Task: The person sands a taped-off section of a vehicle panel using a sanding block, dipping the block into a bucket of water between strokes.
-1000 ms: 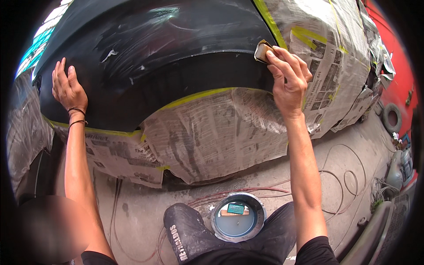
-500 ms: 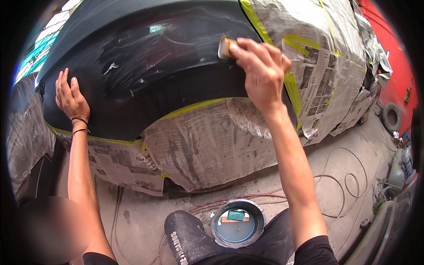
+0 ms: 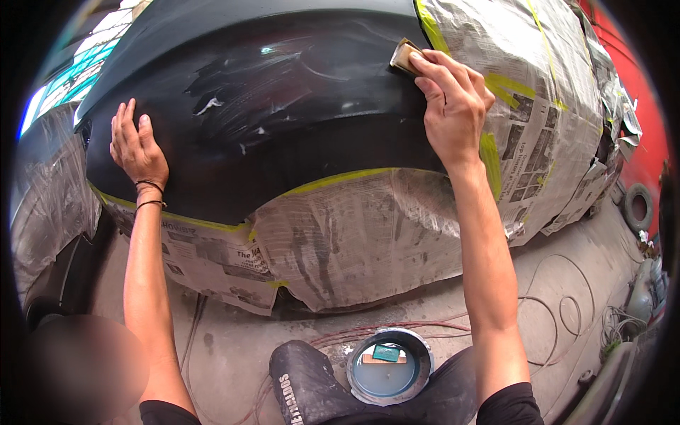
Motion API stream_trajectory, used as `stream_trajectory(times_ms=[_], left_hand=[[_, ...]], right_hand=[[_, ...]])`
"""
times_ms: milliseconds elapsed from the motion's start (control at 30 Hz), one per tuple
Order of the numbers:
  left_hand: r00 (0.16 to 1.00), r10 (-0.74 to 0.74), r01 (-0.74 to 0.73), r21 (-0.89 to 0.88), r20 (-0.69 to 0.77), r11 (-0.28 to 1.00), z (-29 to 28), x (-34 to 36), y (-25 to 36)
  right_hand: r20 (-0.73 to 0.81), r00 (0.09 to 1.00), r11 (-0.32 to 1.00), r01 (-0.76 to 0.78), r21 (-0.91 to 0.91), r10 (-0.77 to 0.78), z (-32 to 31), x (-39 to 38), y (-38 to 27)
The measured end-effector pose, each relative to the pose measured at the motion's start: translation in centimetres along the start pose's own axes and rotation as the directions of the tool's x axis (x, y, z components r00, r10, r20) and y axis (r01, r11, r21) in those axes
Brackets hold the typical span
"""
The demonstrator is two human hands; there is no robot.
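My right hand (image 3: pixel 457 106) grips a tan sanding block (image 3: pixel 404 58) with a dark sheet at its edge, held against the upper right of a dark grey car body panel (image 3: pixel 354 138). Fingers and thumb hide part of the block. On the panel's left side, my left hand (image 3: pixel 140 149) lies flat, fingers stretched out and holding nothing. Wet streaks and pale foam or residue (image 3: pixel 208 106) mark the panel between my hands. Yellow masking tape (image 3: pixel 340 178) follows the curved lower edge, where newspaper (image 3: pixel 354 234) covers the wheel area.
Between my legs stands a bucket (image 3: pixel 426 368) of cloudy water, with a teal block (image 3: pixel 386 353) and a brownish piece (image 3: pixel 375 360) in it. Hoses (image 3: pixel 425 324) snake across the concrete floor. Newspaper (image 3: pixel 520 142) masks the panel's right. A tyre (image 3: pixel 639 205) is at far right.
My right hand has slid the sanding block upward and slightly right across the panel, toward its taped right edge. My left hand stays on the panel. The whole view has shifted a little.
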State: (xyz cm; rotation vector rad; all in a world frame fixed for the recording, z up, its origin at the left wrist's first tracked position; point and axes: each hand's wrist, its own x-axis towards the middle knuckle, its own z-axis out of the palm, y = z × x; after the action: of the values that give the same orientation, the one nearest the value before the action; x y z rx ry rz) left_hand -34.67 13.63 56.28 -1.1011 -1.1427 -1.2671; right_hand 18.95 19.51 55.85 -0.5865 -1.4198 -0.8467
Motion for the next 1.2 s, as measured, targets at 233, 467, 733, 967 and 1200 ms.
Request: stream_trajectory(times_ms=[233, 467, 733, 967, 1200], left_hand=[[0.998, -0.050, 0.049, 0.054, 0.023, 0.997, 0.0, -0.3, 1.1], [0.998, -0.050, 0.047, 0.051, 0.049, 0.998, -0.8, -0.2, -0.5], [0.998, -0.042, 0.040, 0.033, 0.048, 0.999, -0.3, 0.0, 0.3], [0.997, -0.050, 0.048, 0.029, 0.055, 0.998, -0.5, -0.4, 0.1], [0.998, -0.038, 0.035, 0.053, 0.050, 0.998, -0.5, 0.0, 0.6]], right_hand=[[-0.084, 0.982, 0.984, -0.174, -0.029, 0.171, 3.5, 0.7, -11.4], [-0.032, 0.994, 0.992, -0.102, 0.072, 0.105, 7.4, 1.1, -18.3], [0.051, 0.914, 0.914, -0.400, -0.065, 0.403, 6.2, 1.9, -20.0], [-0.098, 0.909, 0.903, -0.414, -0.118, 0.404, 4.0, -1.1, -14.4], [-0.018, 0.910, 0.911, -0.413, 0.021, 0.413, 4.7, -1.9, -19.6]])
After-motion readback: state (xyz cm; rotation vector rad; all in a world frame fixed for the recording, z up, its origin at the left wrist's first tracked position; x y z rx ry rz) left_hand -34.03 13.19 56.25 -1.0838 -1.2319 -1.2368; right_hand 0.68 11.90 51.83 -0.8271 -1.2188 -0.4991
